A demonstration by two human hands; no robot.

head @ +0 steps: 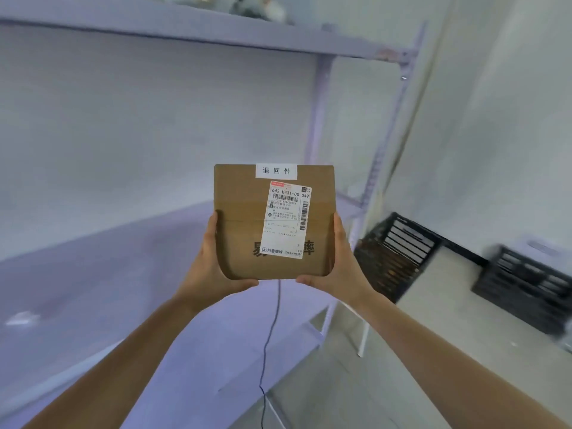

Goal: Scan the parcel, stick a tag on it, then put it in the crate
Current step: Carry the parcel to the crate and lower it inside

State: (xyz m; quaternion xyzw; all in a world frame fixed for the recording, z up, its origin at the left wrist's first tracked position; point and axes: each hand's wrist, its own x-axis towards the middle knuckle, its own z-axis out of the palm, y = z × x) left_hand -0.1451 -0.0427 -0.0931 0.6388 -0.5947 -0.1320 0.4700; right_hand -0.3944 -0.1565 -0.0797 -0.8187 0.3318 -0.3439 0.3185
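At the far left of the frame a pale purple shelf (93,274) runs from the lower left toward the centre, with a small blurred white scrap (21,318) lying on it near the left edge. A second shelf board (185,29) of the same rack crosses the top of the frame, and blurred objects sit on it at the upper centre, too smeared to tell what they are.

In the middle of the frame both bare forearms reach up from the bottom corners. The left hand (213,267) grips the lower left edge of the parcel (241,224), thumb lying up along the side and fingers curled underneath the bottom corner. The parcel is a brown cardboard box held up in the air at the centre of the frame, its flat face turned to the camera, in front of the rack. A small white tag (276,170) with three printed characters is stuck at the top edge of that face. Below it, right of centre, sits a larger shipping label (286,219) with barcodes, slightly tilted. A thin dark cable (269,335) hangs down below the box.

The right hand (335,267) mirrors the left, closed around the lower right edge with the thumb up the side and fingers wrapped under the corner.

At the right of the frame, on the floor against the white wall, stand two black slatted crates: one crate (399,258) just right of the rack's post, the other crate (526,289) near the right edge. The parcel is well apart from both.
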